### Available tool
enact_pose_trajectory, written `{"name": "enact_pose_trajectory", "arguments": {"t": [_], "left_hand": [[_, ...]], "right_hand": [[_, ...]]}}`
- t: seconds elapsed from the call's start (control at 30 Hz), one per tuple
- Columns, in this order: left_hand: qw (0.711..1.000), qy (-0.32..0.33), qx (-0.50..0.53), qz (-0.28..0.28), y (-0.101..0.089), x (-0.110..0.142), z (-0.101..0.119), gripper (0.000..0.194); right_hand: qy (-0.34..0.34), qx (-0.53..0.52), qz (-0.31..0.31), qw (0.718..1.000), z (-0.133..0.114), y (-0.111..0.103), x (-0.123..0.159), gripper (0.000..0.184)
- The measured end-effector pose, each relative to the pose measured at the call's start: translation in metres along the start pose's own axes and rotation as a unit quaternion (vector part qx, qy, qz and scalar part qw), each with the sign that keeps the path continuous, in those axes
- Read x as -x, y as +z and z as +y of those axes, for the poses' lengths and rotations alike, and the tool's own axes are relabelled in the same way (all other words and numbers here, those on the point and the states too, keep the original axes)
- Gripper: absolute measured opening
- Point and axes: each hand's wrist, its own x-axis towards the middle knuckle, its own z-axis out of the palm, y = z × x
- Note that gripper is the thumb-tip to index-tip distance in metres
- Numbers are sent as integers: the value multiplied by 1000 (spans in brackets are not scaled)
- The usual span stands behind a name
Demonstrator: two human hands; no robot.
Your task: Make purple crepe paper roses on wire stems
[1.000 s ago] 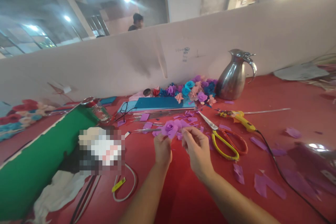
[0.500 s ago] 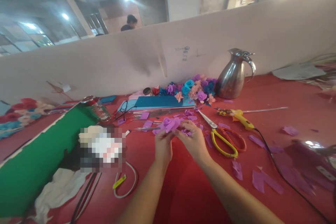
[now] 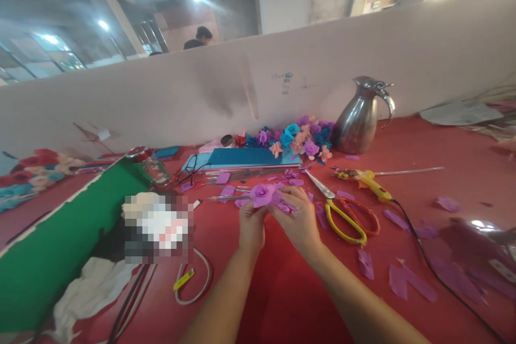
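Observation:
A purple paper rose (image 3: 262, 194) is held up over the red table (image 3: 290, 290) between both hands. My left hand (image 3: 250, 224) grips it from below. My right hand (image 3: 297, 216) pinches its right side, where loose purple petals stick out. Purple paper scraps (image 3: 411, 284) lie scattered around. Yellow-handled scissors (image 3: 342, 216) lie just right of my right hand, with red-handled scissors (image 3: 368, 217) under them.
A yellow glue gun (image 3: 371, 181) with a black cord lies beyond the scissors. A steel jug (image 3: 360, 117) and a heap of paper flowers (image 3: 296, 140) stand by the white partition (image 3: 201, 91). A green roll (image 3: 56, 247) and a blue sheet (image 3: 242, 158) lie to the left.
My right hand has closed in on the rose from the right, and both hands have drawn together around it. The rose has shifted a little between the fingers.

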Motion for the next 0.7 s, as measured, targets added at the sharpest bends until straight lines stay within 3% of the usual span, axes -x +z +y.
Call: {"name": "enact_pose_trajectory", "arguments": {"t": [0.23,0.43,0.57,0.7], "left_hand": [[1000,16,-26,5,1,4,3,13],[1000,-8,-5,9,1,3,4,13],[997,-67,39,-3,-1,-1,4,16],[993,-106,52,7,-2,-2,4,23]], "right_hand": [[-30,25,45,998,-1,3,5,7],[-14,13,42,999,-4,2,3,5],[75,-92,13,993,2,2,0,13],[214,-214,-31,953,10,4,-1,21]]}}
